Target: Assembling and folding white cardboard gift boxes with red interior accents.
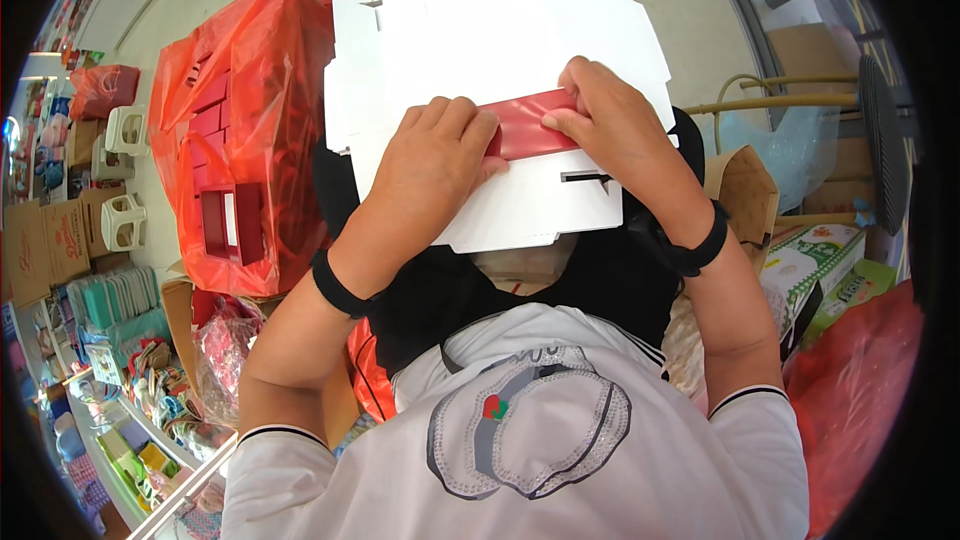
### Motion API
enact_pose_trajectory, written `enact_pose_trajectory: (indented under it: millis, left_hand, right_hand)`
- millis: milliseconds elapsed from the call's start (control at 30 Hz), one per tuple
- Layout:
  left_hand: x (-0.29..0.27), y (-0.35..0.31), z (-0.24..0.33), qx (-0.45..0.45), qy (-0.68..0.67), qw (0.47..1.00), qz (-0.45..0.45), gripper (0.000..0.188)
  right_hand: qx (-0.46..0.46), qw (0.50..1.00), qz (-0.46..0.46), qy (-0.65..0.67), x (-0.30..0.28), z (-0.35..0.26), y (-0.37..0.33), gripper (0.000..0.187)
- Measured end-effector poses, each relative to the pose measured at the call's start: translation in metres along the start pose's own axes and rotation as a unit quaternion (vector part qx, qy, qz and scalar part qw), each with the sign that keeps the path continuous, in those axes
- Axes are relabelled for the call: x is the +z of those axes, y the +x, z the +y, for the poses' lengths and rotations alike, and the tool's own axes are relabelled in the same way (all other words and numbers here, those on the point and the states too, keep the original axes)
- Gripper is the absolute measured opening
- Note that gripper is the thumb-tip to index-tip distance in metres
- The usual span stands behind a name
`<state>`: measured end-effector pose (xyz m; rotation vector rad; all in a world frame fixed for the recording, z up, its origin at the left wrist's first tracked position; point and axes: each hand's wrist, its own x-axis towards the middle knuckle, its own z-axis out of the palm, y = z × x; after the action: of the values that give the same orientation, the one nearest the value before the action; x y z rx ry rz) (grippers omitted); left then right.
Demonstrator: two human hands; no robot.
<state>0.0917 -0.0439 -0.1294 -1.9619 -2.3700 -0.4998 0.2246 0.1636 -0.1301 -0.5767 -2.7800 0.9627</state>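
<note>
Now red flap (pixel 528 126) pinched between both hands, on white carton blank (pixel 500 30).

The premises were a small goods shop: shelves of colourful packaged wares (pixel 120 410) lined one side, with stacked brown cardboard cartons (pixel 45 245) and bulging red plastic bags (pixel 235 130) on the floor.

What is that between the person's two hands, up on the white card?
Between the left hand and the right hand, the head view shows a folded red flap of the white cardboard sheet; both hands press on it.
</note>
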Motion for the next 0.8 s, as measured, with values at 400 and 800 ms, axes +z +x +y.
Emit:
enact_pose_trajectory:
  millis: [400, 800]
  left_hand:
    - [-0.005, 0.011, -0.01, 0.041, 0.017, 0.999, -0.018, 0.043]
    - [-0.013, 0.027, -0.022, -0.033, -0.076, 0.996, -0.033, 0.019]
  right_hand:
    - [-0.186, 0.981, 0.004, -0.061, -0.008, 0.007, -0.013, 0.05]
    - [-0.125, 0.991, -0.025, 0.03, -0.008, 0.027, 0.019, 0.038]
